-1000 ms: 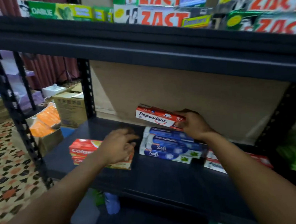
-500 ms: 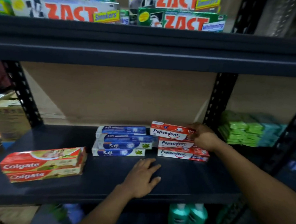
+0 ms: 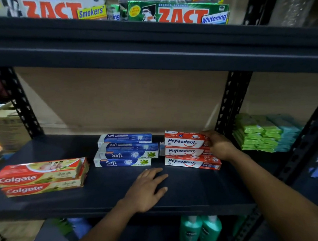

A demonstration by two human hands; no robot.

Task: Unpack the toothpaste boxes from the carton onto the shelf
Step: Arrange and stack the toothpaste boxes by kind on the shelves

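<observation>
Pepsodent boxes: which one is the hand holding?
The top Pepsodent box, the highest of the stack of three. The right hand grips its right end; the other two lie beneath it.

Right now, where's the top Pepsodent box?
Head view, right of centre: top Pepsodent box on lower Pepsodent boxes, right of Safi boxes; right hand grips its end.

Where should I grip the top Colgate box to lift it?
Grip the top Colgate box across its right end, coming from the front right. It lies flat with its long face toward you, and that end is clear of the Safi stack, so the free left hand can likely pinch front and back without shifting the lower Colgate box.
</observation>
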